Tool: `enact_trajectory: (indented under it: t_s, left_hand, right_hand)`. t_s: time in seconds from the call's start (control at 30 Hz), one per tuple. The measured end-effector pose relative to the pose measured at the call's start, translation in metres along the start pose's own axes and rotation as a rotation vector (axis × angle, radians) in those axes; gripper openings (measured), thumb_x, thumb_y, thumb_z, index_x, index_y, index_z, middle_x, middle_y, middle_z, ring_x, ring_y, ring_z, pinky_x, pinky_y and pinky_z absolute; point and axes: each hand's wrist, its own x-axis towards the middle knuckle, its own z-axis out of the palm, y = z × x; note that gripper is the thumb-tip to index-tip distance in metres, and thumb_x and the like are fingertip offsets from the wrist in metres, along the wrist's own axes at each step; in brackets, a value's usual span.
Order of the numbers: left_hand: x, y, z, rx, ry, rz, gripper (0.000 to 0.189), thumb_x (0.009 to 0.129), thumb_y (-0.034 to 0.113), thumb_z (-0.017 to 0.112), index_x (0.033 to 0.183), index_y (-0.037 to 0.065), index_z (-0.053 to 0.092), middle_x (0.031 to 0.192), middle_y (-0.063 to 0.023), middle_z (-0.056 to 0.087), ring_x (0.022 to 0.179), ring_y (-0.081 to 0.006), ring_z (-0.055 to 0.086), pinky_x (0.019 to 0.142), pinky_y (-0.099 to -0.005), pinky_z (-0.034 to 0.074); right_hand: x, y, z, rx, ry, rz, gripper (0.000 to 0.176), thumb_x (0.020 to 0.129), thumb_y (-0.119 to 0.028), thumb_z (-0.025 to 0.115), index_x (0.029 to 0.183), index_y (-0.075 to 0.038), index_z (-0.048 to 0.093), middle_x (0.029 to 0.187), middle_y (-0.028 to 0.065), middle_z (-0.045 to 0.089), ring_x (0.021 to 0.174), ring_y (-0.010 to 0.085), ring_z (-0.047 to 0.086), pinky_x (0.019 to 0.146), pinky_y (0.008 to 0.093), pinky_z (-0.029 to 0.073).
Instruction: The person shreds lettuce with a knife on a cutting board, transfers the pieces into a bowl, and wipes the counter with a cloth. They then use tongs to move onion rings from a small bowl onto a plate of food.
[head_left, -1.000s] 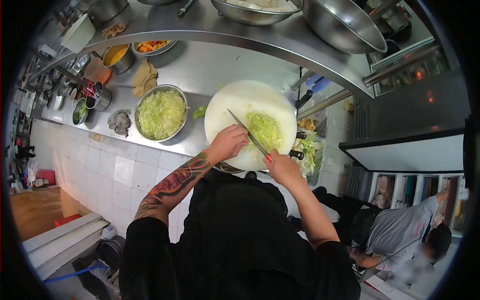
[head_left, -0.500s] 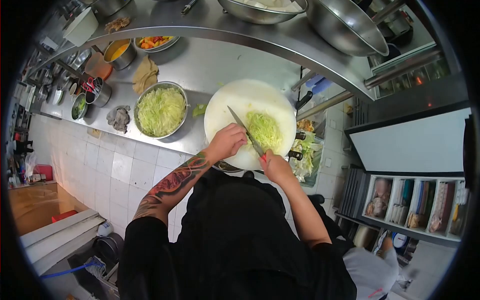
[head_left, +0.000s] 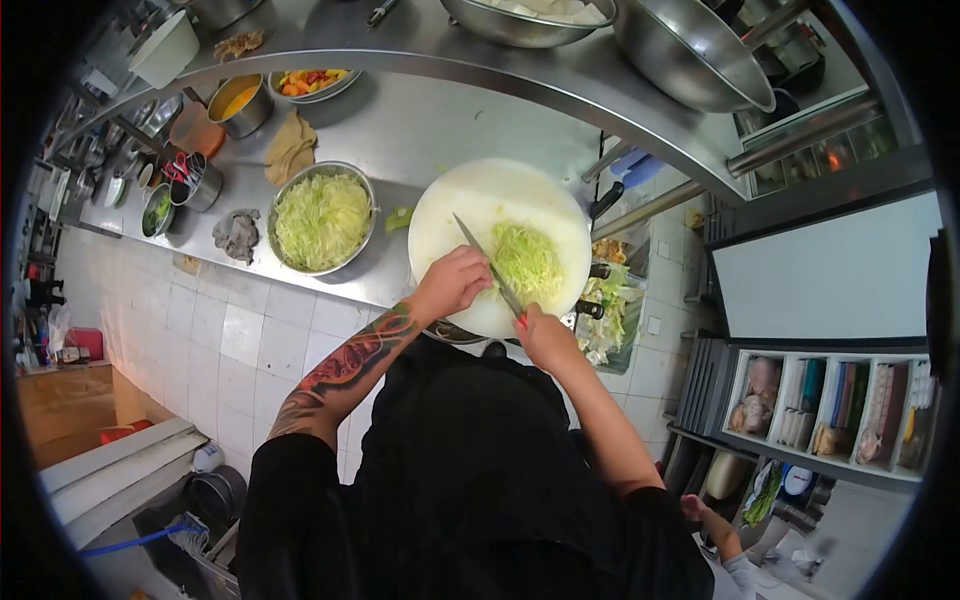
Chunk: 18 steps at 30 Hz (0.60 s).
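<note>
My right hand (head_left: 547, 338) is closed around the red handle of a kitchen knife (head_left: 507, 290). The blade lies diagonally over a round white cutting board (head_left: 470, 185), its tip pointing up and left. My left hand (head_left: 452, 286) is on the board's lower left, fingers curled against the blade's left side; what lies under them is hidden. A pile of shredded pale green cabbage (head_left: 530, 258) rests right of the blade. Left of the board, a metal bowl (head_left: 371, 205) is heaped with more shredded cabbage (head_left: 320, 225).
A steel shelf (head_left: 560, 95) crosses above the counter, bearing large metal bowls (head_left: 690, 60). Another knife handle (head_left: 606, 200) sticks out at the board's right. Cabbage scraps (head_left: 610, 300) fill a container below. Left are a grey cloth (head_left: 237, 235) and pots. Another person's arm (head_left: 718, 528) shows at lower right.
My right hand and the knife have shifted very slightly; my left hand stays in place. At lower right the other person has moved, uncovering some leafy greens and showing a hand.
</note>
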Motion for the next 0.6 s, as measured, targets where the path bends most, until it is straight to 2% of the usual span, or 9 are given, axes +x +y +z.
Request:
enact_trajectory:
  t_s: [0.1, 0.17, 0.23, 0.3, 0.43, 0.53, 0.6]
  left_hand:
    - [0.001, 0.003, -0.004, -0.003, 0.016, 0.016, 0.013, 0.082, 0.008, 0.08, 0.091, 0.008, 0.072, 0.104, -0.0074, 0.069, 0.102, -0.0311, 0.066, 0.087, -0.0395, 0.055]
    - [-0.001, -0.001, -0.001, -0.002, 0.022, 0.027, 0.013, 0.081, 0.008, 0.081, 0.091, 0.008, 0.072, 0.104, -0.0075, 0.069, 0.102, -0.0311, 0.066, 0.087, -0.0396, 0.055]
    - [-0.002, 0.0, 0.001, -0.004, 0.039, 0.025, 0.013, 0.081, 0.008, 0.081, 0.091, 0.008, 0.072, 0.104, -0.0075, 0.069, 0.102, -0.0311, 0.066, 0.087, -0.0398, 0.055]
    - [0.0, 0.003, -0.003, -0.011, 0.03, 0.001, 0.013, 0.081, 0.009, 0.081, 0.091, 0.008, 0.071, 0.105, -0.0074, 0.069, 0.102, -0.0309, 0.066, 0.086, -0.0402, 0.056]
    - [0.0, 0.0, -0.003, -0.021, -0.004, -0.002, 0.013, 0.082, 0.009, 0.081, 0.091, 0.008, 0.071, 0.105, -0.0076, 0.069, 0.103, -0.0308, 0.066, 0.087, -0.0401, 0.056]
    - [-0.005, -0.001, 0.002, -0.028, 0.027, -0.009, 0.012, 0.082, 0.009, 0.08, 0.09, 0.008, 0.072, 0.104, -0.0073, 0.069, 0.104, -0.0308, 0.066, 0.087, -0.0398, 0.055]
    - [-0.001, 0.003, -0.004, -0.025, 0.006, -0.032, 0.012, 0.082, 0.009, 0.081, 0.09, 0.009, 0.072, 0.104, -0.0072, 0.069, 0.104, -0.0308, 0.065, 0.088, -0.0397, 0.055]
  right_hand:
    - [-0.003, -0.006, -0.013, 0.017, 0.063, -0.044, 0.035, 0.105, -0.036, 0.059, 0.108, -0.001, 0.058, 0.088, 0.0252, 0.073, 0.085, 0.0459, 0.073, 0.077, 0.0577, 0.056]
    - [-0.025, -0.02, -0.046, -0.015, -0.036, 0.022, 0.036, 0.105, -0.036, 0.059, 0.108, 0.0, 0.06, 0.091, 0.0261, 0.074, 0.086, 0.0467, 0.072, 0.078, 0.0573, 0.056]
    - [-0.013, -0.011, -0.024, -0.029, -0.063, 0.039, 0.037, 0.105, -0.037, 0.058, 0.108, 0.0, 0.06, 0.091, 0.0265, 0.073, 0.087, 0.0465, 0.072, 0.078, 0.0573, 0.056]
    - [0.01, 0.003, 0.008, 0.05, 0.015, -0.036, 0.038, 0.106, -0.038, 0.058, 0.11, -0.001, 0.058, 0.09, 0.0265, 0.073, 0.088, 0.0463, 0.072, 0.078, 0.0579, 0.056]
    - [-0.026, -0.028, -0.055, -0.027, -0.058, 0.039, 0.037, 0.106, -0.037, 0.057, 0.107, 0.0, 0.059, 0.091, 0.0275, 0.073, 0.088, 0.0475, 0.072, 0.079, 0.0577, 0.055]
    - [0.004, 0.003, 0.006, 0.017, -0.005, -0.018, 0.038, 0.106, -0.038, 0.057, 0.107, 0.0, 0.059, 0.088, 0.027, 0.073, 0.086, 0.0478, 0.072, 0.078, 0.0578, 0.055]
    - [0.011, 0.0, 0.003, 0.05, 0.041, -0.07, 0.037, 0.106, -0.038, 0.058, 0.107, -0.001, 0.059, 0.089, 0.0269, 0.073, 0.085, 0.0479, 0.072, 0.077, 0.0578, 0.055]
